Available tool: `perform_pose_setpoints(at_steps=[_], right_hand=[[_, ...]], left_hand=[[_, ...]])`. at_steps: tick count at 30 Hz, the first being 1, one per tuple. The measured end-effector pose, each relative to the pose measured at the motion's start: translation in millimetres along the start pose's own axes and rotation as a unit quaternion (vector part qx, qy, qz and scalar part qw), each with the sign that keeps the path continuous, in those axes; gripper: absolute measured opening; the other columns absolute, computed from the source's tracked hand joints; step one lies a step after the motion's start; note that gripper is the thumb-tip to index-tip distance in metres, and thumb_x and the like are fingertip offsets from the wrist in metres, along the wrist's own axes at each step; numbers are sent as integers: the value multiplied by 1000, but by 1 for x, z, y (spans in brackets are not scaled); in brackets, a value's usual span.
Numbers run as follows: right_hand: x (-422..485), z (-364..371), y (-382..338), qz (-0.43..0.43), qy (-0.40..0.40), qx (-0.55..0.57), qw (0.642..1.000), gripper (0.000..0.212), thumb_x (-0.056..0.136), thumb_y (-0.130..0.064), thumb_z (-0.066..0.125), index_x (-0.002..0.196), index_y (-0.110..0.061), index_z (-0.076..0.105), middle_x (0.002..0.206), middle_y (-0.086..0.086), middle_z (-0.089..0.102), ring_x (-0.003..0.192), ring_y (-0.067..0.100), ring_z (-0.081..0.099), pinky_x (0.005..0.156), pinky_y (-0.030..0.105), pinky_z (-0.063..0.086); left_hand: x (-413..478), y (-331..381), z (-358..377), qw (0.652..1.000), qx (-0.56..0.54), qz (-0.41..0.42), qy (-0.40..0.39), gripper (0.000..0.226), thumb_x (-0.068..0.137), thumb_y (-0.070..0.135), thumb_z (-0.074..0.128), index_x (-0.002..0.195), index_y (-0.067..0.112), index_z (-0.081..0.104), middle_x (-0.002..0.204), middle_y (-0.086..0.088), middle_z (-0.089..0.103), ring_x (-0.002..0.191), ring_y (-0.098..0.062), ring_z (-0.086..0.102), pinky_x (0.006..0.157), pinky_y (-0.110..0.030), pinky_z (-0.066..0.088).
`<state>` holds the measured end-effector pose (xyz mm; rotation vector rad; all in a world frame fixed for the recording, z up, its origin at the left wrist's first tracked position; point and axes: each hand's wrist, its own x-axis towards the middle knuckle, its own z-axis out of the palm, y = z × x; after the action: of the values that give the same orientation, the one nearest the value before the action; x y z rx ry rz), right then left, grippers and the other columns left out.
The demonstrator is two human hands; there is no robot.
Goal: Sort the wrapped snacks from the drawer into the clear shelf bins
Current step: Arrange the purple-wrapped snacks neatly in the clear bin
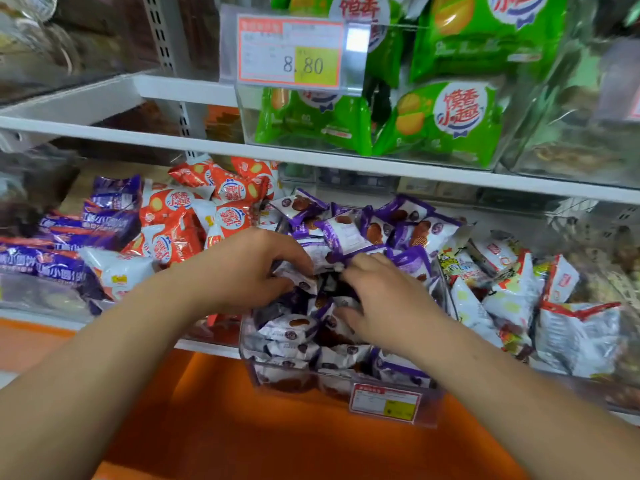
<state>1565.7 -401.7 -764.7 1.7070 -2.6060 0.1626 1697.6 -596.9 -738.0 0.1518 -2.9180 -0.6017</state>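
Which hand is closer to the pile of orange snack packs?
Left. The left hand sits just right of the orange packs; the right hand is farther right, among the purple packs.
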Motion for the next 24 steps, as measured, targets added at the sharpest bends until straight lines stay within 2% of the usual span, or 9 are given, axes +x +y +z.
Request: perform_pose_setpoints(at_steps=[3, 6, 8, 10, 12, 14, 16, 19, 24], right_hand=[[4, 0, -12, -50, 7, 33, 998, 31, 93, -31, 65, 123, -22, 62, 118, -6, 50, 120, 17, 44, 85, 31, 44], [16, 7, -24, -42, -114, 204, 972, 29, 89, -29, 71, 116, -28, 64, 107, -6, 63, 100, 20, 62, 83, 45, 59], [22, 14, -23, -16, -186, 266, 946, 38, 85, -27, 77, 119, -26, 61, 109, -3, 67, 97, 21, 66, 84, 48, 60], [25, 21, -20, -27, -208, 270, 940, 47, 82, -28, 83, 123, -26, 60, 113, -7, 67, 100, 16, 66, 88, 41, 59], [28, 26, -19, -22, -191, 300, 934, 51, 82, -35, 84, 127, -28, 62, 118, -11, 69, 106, 10, 66, 93, 36, 58], [32, 29, -17, -5, -173, 313, 934, 40, 88, -36, 78, 126, -29, 66, 118, -11, 70, 105, 8, 66, 94, 34, 57], [34, 33, -12, -7, -136, 286, 948, 28, 91, -31, 71, 119, -29, 71, 118, -10, 64, 104, 9, 64, 94, 35, 57], [32, 34, -4, -1, -56, 271, 961, 24, 94, -33, 68, 117, -28, 74, 117, -16, 49, 111, 9, 56, 97, 28, 49], [31, 32, -4, 51, -29, 333, 941, 16, 97, -38, 66, 107, -29, 75, 76, -12, 66, 51, 2, 58, 47, 16, 41]], left_hand=[[-9, 2, 0, 997, 2, 13, -74, 18, 89, 34, 76, 107, 38, 77, 104, 20, 73, 96, -1, 68, 102, -30, 50], [-11, 1, 8, 988, 94, 47, -115, 23, 87, 53, 72, 104, 38, 76, 97, 19, 72, 96, 0, 65, 122, -14, -1], [-10, 0, 12, 981, 144, 55, -120, 24, 86, 53, 72, 103, 36, 76, 97, 21, 72, 96, 2, 63, 124, -22, -9], [-8, 0, 16, 978, 160, 54, -118, 19, 89, 47, 69, 98, 33, 76, 94, 18, 73, 91, 0, 65, 127, -29, -1], [-6, -2, 18, 983, 146, 58, -98, 20, 91, 41, 59, 92, 30, 75, 86, 13, 72, 83, -7, 65, 123, -37, 22], [-7, -3, 13, 992, 101, 46, -58, 19, 88, 31, 57, 91, 30, 75, 86, 11, 70, 82, -11, 62, 95, -39, 50], [-8, -6, 5, 998, 58, 22, -20, 21, 88, 18, 65, 100, 31, 77, 98, 9, 71, 89, -11, 65, 81, -34, 56], [-7, -11, 0, 999, 46, 15, -2, 29, 87, 7, 70, 106, 26, 78, 107, 8, 72, 96, -9, 67, 85, -30, 57], [-6, -13, 2, 999, 32, 11, -20, 26, 87, 11, 72, 106, 28, 78, 105, 11, 70, 97, -9, 66, 84, -33, 57]])
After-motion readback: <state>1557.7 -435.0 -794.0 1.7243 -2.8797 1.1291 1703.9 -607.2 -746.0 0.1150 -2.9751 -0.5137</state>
